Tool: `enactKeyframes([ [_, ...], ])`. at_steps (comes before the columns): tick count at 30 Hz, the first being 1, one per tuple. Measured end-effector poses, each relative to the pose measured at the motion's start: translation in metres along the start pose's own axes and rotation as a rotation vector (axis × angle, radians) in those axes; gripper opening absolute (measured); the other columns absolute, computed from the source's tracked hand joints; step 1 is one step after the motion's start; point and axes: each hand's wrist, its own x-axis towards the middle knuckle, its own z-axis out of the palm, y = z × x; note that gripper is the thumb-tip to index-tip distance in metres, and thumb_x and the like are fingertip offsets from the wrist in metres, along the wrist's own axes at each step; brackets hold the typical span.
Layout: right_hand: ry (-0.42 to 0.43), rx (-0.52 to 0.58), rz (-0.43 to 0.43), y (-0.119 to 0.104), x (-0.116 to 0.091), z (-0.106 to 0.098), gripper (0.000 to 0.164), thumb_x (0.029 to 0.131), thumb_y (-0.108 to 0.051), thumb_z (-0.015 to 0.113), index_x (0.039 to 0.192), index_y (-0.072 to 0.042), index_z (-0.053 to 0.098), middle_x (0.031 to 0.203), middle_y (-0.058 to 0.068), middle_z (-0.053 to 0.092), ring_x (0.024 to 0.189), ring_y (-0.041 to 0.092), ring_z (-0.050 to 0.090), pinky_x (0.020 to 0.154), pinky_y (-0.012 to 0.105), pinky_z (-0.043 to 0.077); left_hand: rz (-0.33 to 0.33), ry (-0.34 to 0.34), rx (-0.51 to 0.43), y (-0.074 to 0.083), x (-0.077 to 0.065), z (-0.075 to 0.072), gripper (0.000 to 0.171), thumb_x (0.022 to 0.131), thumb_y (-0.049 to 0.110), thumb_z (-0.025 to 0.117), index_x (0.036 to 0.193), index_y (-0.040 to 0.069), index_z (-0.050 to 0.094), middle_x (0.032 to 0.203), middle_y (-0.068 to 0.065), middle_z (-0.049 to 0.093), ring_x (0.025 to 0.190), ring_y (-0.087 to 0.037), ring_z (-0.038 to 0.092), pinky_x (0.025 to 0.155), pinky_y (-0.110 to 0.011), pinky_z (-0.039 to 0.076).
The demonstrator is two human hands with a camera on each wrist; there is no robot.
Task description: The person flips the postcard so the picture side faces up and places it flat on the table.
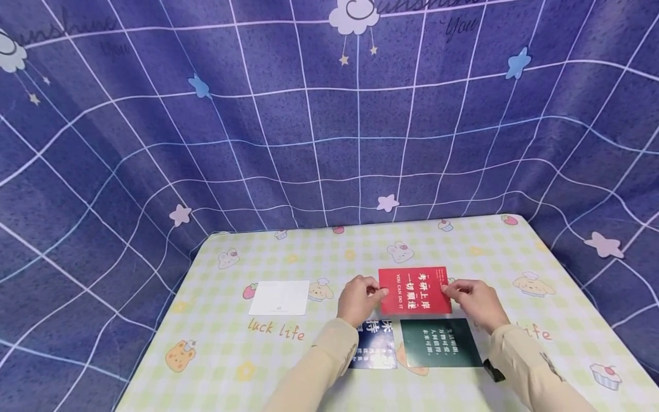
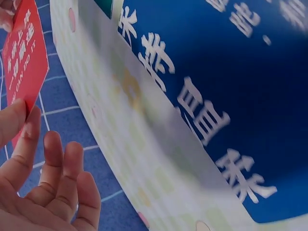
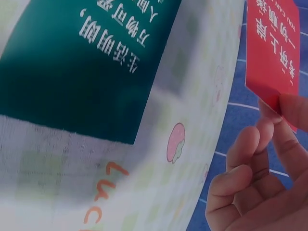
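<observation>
A red card (image 1: 415,290) with white Chinese characters and "YOU CAN DO IT" is held above the table between both hands. My left hand (image 1: 359,300) pinches its left edge between thumb and forefinger; the other fingers (image 2: 72,163) are spread loosely below in the left wrist view. On the opposite edge, my right hand (image 1: 477,303) pinches the card with thumb and forefinger. Beneath them a green card (image 1: 443,343) with white lettering lies on the table. Beside it lies a dark blue card (image 1: 374,349), partly covered by the left wrist and sleeve.
A white card (image 1: 279,297) lies on the left of the table. The checked tablecloth (image 1: 216,343) carries printed animals, fruit and "luck life". A dark blue gridded curtain (image 1: 329,126) hangs behind the table's far edge. A small black object (image 1: 494,371) shows at the right sleeve.
</observation>
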Motion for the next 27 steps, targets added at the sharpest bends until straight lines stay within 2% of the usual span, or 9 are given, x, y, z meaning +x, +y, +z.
enactKeyframes([
  [3, 0.017, -0.013, 0.004, 0.002, 0.002, -0.003, 0.038, 0.100, -0.036, 0.061, 0.119, -0.005, 0.071, 0.122, 0.023, 0.061, 0.103, 0.036, 0.050, 0.074, 0.041, 0.047, -0.007, -0.001, 0.020, 0.005, 0.002, 0.007, 0.014, 0.091, 0.024, 0.077, 0.087, 0.012, 0.072, 0.081, 0.005, 0.056, 0.074, -0.009, 0.051, 0.068, -0.025, 0.045],
  [9, 0.035, -0.038, 0.012, 0.006, 0.005, -0.009, 0.040, 0.101, -0.035, 0.059, 0.121, -0.001, 0.068, 0.122, 0.027, 0.060, 0.105, 0.040, 0.051, 0.086, 0.053, 0.047, -0.046, -0.015, 0.077, 0.014, 0.006, 0.019, 0.010, 0.091, 0.023, 0.078, 0.092, 0.013, 0.074, 0.083, 0.006, 0.057, 0.074, -0.009, 0.053, 0.070, -0.026, 0.046],
  [12, 0.036, -0.041, 0.031, 0.007, 0.007, -0.010, 0.042, 0.102, -0.035, 0.058, 0.122, 0.000, 0.067, 0.124, 0.029, 0.058, 0.108, 0.042, 0.050, 0.088, 0.056, 0.046, -0.062, -0.020, 0.105, 0.016, 0.007, 0.023, 0.010, 0.090, 0.021, 0.078, 0.094, 0.013, 0.075, 0.083, 0.006, 0.056, 0.072, -0.009, 0.050, 0.068, -0.026, 0.044],
  [17, 0.044, -0.048, 0.053, 0.011, 0.008, -0.010, 0.043, 0.101, -0.035, 0.059, 0.123, 0.000, 0.066, 0.125, 0.030, 0.057, 0.108, 0.043, 0.049, 0.088, 0.056, 0.047, -0.040, -0.010, 0.168, 0.016, 0.009, 0.030, 0.010, 0.089, 0.018, 0.078, 0.097, 0.011, 0.077, 0.080, 0.006, 0.054, 0.070, -0.011, 0.049, 0.067, -0.027, 0.044],
  [24, 0.046, -0.075, 0.076, 0.015, 0.015, -0.008, 0.045, 0.100, -0.036, 0.061, 0.124, 0.002, 0.066, 0.128, 0.031, 0.056, 0.111, 0.044, 0.048, 0.090, 0.057, 0.046, -0.022, 0.016, 0.217, 0.015, 0.010, 0.036, 0.013, 0.087, 0.016, 0.079, 0.099, 0.011, 0.078, 0.078, 0.005, 0.056, 0.070, -0.012, 0.052, 0.068, -0.029, 0.046],
  [27, 0.047, -0.098, 0.077, 0.017, 0.019, -0.008, 0.045, 0.099, -0.037, 0.062, 0.123, 0.002, 0.066, 0.127, 0.031, 0.057, 0.111, 0.044, 0.049, 0.090, 0.057, 0.046, -0.025, 0.008, 0.238, 0.014, 0.011, 0.041, 0.016, 0.086, 0.016, 0.081, 0.101, 0.010, 0.078, 0.077, 0.004, 0.056, 0.071, -0.013, 0.054, 0.069, -0.030, 0.047],
])
